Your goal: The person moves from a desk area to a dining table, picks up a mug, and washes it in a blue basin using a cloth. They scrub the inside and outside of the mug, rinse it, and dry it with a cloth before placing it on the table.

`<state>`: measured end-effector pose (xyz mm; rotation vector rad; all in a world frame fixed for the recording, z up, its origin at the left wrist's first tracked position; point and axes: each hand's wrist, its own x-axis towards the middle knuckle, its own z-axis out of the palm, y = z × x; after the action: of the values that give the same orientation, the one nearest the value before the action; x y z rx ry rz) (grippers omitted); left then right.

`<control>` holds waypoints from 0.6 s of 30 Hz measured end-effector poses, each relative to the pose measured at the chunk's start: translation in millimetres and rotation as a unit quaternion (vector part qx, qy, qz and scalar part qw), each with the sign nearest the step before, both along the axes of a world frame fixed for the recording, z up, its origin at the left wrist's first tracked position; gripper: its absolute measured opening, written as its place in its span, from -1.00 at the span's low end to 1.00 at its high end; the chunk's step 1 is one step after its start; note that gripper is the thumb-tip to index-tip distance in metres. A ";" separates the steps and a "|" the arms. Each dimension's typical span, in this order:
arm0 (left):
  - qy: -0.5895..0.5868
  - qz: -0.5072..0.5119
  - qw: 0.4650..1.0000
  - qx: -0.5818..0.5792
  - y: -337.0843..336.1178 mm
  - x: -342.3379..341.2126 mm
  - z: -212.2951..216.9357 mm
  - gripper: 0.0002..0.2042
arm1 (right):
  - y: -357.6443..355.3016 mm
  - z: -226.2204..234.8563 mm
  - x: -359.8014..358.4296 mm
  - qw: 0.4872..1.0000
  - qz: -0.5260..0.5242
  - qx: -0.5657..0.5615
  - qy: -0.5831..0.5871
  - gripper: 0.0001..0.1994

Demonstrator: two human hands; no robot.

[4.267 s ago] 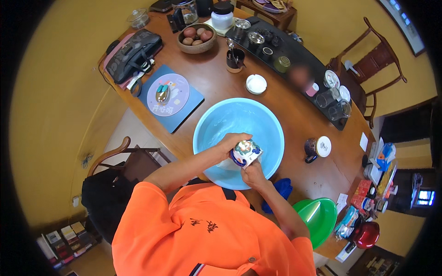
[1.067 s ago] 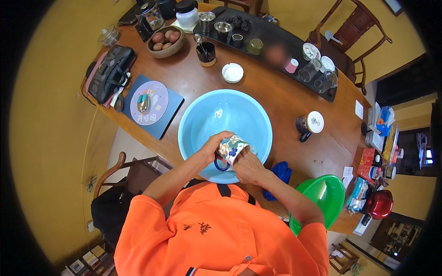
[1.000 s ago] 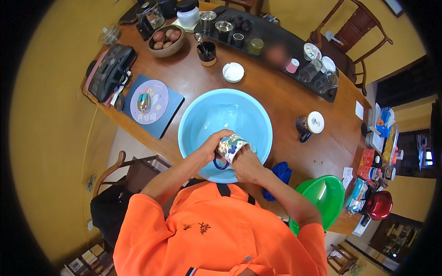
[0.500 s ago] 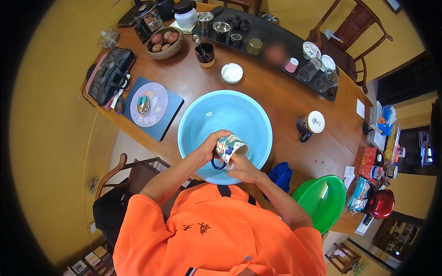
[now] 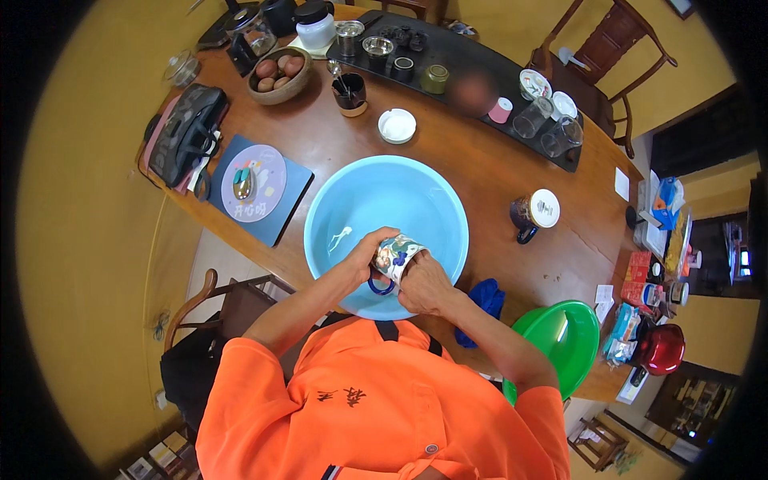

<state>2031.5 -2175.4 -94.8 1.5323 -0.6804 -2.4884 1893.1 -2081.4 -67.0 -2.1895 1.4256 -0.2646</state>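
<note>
Over the basin (image 5: 320,196), mid-frame, the left hand (image 5: 368,250) clasps the mug (image 5: 394,254); the right hand (image 5: 426,288) reaches inside, fingers' grip hidden: inner rubbing, seemingly; next calls for steadiness.

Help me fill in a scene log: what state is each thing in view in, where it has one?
Left hand: closed on the patterned mug
Right hand: fingers at the mug's mouth, partly hidden
Patterned mug: tilted, mouth toward the right hand
Light blue basin: upright, apparently holding water
Dark mug: seemingly upside down
White jar: lidded
Brown bowl: holding round objects
Blue cloth-like item: crumpled
</note>
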 end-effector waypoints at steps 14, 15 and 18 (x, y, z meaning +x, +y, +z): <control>0.018 0.137 0.976 -0.170 -10.1 -12.1 13.7 -0.66 | -4.7 -10.2 13.4 0.656 -0.291 0.277 -0.639 -0.60; 0.015 0.139 0.974 -0.178 -11.3 -13.5 13.5 -0.68 | -1.0 -9.6 15.2 0.673 -0.294 0.263 -0.626 -0.59; 0.051 0.159 0.981 -0.099 -16.0 -14.5 4.8 -0.69 | 3.4 -11.5 13.0 0.860 -0.219 0.051 -0.458 -0.55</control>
<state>2017.0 -2191.5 -90.1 1.3167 -0.5938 -2.1745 1906.1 -2078.0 -78.5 -1.2719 1.2598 -1.1752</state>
